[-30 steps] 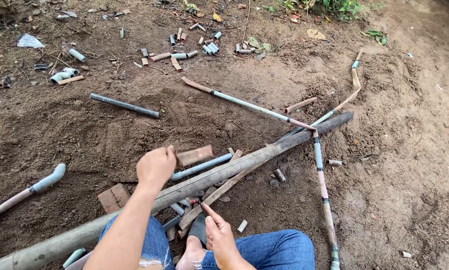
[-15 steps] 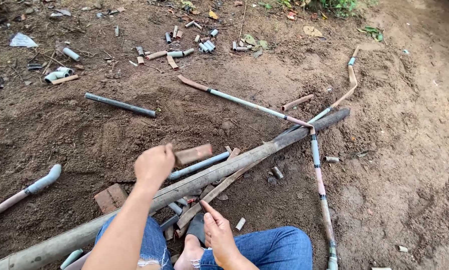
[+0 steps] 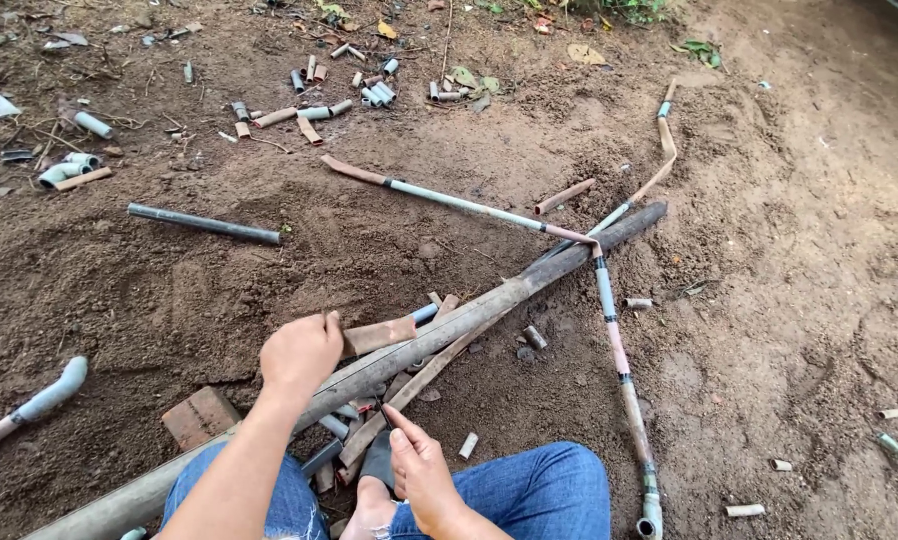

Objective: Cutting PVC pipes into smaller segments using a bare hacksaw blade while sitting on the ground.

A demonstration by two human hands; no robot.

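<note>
**Long pipe pinned under the left hand, thin tool pinched in the right**

Nearest the camera, two knees in blue jeans are seen, with a bare foot set between them on the soil. The right hand is held low over the foot, its fingers drawn together and the forefinger stretched along a thin dark tool; what kind of tool it is cannot be told. The grip reads as one chosen for fine control of the tip, which points toward the cluster of pipe pieces in front.

Just beyond, the left hand is closed down, knuckles up, on the long muddy pipe, which runs slantwise from the lower left corner to its dark far end at the right. The hand appears to be pressed there to keep the pipe from rolling. A short rust-coloured pipe piece lies touching the hand's far side, and a flat brown strip passes under the long pipe. A brick lies beside the left forearm, near the long pipe.

Farther off, a thin jointed pipe is laid across the far end of the long pipe and runs down to an elbow fitting at the right knee. To the left, a curved grey pipe bend and a dark straight pipe lie well apart on the bare ground. At the far edge, short pipe offcuts are scattered among leaves, seemingly thrown clear of the working spot.
</note>
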